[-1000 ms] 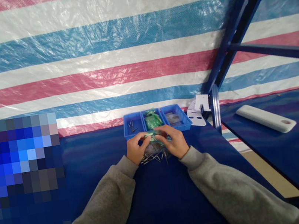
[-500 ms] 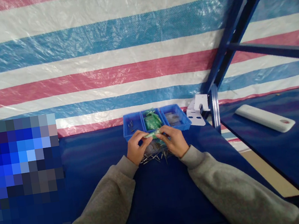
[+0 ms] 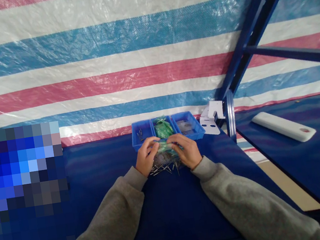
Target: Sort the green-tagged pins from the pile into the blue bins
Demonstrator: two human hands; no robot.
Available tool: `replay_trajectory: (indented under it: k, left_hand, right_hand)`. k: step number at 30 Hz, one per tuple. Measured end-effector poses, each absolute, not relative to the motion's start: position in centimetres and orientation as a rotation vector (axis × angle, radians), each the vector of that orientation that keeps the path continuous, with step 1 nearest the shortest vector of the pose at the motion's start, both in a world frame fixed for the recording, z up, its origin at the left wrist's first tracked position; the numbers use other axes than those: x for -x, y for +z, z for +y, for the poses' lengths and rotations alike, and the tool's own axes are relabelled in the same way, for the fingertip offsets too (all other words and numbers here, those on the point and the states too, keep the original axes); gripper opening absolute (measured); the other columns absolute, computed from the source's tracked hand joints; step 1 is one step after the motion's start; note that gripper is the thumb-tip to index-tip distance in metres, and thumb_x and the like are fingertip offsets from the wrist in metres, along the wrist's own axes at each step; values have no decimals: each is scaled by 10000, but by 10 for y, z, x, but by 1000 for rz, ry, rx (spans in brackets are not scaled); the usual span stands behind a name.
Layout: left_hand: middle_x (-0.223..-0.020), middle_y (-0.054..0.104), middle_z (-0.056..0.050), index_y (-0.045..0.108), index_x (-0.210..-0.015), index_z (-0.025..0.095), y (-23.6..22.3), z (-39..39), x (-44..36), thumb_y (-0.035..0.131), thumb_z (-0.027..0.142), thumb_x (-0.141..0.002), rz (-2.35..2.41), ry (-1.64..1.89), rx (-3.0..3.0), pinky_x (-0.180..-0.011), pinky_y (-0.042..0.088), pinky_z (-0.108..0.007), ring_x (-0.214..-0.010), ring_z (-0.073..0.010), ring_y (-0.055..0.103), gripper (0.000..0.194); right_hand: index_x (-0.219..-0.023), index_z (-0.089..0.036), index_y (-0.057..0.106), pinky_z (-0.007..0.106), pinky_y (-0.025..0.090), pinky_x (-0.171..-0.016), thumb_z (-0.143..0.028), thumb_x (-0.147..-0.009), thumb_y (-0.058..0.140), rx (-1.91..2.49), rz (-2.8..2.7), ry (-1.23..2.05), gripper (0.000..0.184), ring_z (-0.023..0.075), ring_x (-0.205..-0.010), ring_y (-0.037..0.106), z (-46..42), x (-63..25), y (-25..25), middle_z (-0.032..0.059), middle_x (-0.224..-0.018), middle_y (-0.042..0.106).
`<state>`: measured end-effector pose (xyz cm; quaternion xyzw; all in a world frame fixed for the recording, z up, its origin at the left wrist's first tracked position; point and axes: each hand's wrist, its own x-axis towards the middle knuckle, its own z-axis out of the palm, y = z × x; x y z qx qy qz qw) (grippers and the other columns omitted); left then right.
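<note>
Between my two hands is a small translucent green plastic piece, apparently a little bag (image 3: 164,146). My left hand (image 3: 146,159) pinches its left end, and my right hand (image 3: 190,153) grips the right end between thumb and fingers. Under them lies a loose pile of thin metal rods (image 3: 166,168) with some clear plastic (image 3: 160,161), partly covered by the hands. Just behind stands a blue three-part tray (image 3: 196,134). A few metal rods (image 3: 140,135) are in its left compartment, crumpled green bags (image 3: 163,128) in the middle, and clear plastic pieces (image 3: 184,126) in the right.
White cut-out cards (image 3: 209,125) lean right of the tray beside a blue metal post (image 3: 230,115). A long white object with a hole (image 3: 283,127) lies on the second blue table, across a gap. Striped sheeting (image 3: 112,79) hangs behind. A pixelated patch hides the left.
The green bag has turned from a narrow folded strip to a wider, flatter shape between my hands. My left fingers have shifted slightly upward. The tray and the rods stay in place.
</note>
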<state>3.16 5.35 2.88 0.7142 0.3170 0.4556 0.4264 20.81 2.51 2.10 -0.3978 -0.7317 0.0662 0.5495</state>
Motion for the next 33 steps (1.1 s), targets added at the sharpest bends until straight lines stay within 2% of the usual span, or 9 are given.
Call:
replay_trajectory:
  k: [4, 7, 10, 16, 19, 23, 28, 31, 33]
  left_hand:
    - [-1056, 614, -113, 677, -950, 152, 30, 54, -30, 604, 363, -824, 754, 1238, -2176, -883, 444, -346, -1021, -231, 560, 256]
    - [-951, 645, -96, 692, -851, 148, 27, 56, -30, 629, 316, -808, 830, 1274, -2213, -863, 458, -339, -929, -208, 595, 184]
    - [-874, 675, -64, 658, -906, 145, 21, 59, -31, 629, 300, -808, 888, 1295, -1990, -788, 497, -290, -829, -176, 636, 185]
    - [-884, 698, -55, 584, -1021, 152, 14, 55, -31, 664, 285, -780, 858, 1222, -1794, -781, 522, -275, -825, -178, 675, 287]
    - [-921, 695, -63, 623, -987, 148, 16, 54, -31, 648, 282, -792, 874, 1255, -1848, -800, 515, -275, -847, -178, 669, 238]
    - [-837, 688, -55, 671, -855, 139, 21, 56, -32, 666, 294, -769, 905, 1319, -1848, -726, 516, -253, -763, -156, 646, 177]
    - [-785, 673, -35, 645, -809, 134, 26, 57, -34, 744, 294, -679, 921, 1383, -1596, -660, 508, -238, -710, -143, 638, 229]
    - [-703, 651, -7, 612, -853, 139, 29, 57, -34, 750, 301, -671, 917, 1337, -1490, -572, 484, -216, -612, -120, 612, 280]
    - [-664, 633, 14, 577, -969, 157, 31, 56, -33, 742, 307, -683, 901, 1319, -1465, -531, 478, -211, -557, -110, 592, 362]
  right_hand:
    - [-825, -197, 636, 291, 494, -718, -262, -893, 525, 983, -1719, 223, 146, 161, -748, 602, 23, -209, 26, 40, -776, 632]
    - [-900, -199, 655, 289, 484, -702, -299, -883, 544, 1011, -1712, 242, 151, 158, -718, 593, 21, -208, 27, 38, -771, 630]
    - [-1011, -190, 635, 290, 476, -682, -322, -865, 570, 1017, -1724, 281, 208, 155, -699, 568, 21, -205, 27, 43, -804, 612]
    - [-808, -192, 609, 277, 443, -640, -320, -891, 518, 1056, -1699, 348, 177, 147, -677, 544, 24, -205, 24, 34, -777, 601]
    - [-815, -192, 597, 278, 437, -647, -315, -898, 499, 1079, -1704, 326, 177, 146, -677, 535, 24, -207, 24, 36, -788, 600]
    - [-814, -191, 585, 272, 437, -646, -328, -904, 478, 1085, -1736, 327, 196, 144, -669, 534, 23, -206, 23, 40, -807, 610]
    - [-846, -195, 573, 274, 462, -650, -362, -906, 475, 1106, -1642, 503, 203, 148, -625, 584, 23, -203, 20, 2, -677, 616]
    - [-862, -195, 568, 280, 486, -647, -359, -903, 486, 1064, -1592, 617, 188, 149, -595, 603, 23, -202, 19, -9, -634, 616]
    - [-963, -197, 569, 293, 500, -658, -330, -911, 470, 1046, -1586, 598, 173, 148, -592, 605, 22, -202, 20, -11, -646, 620]
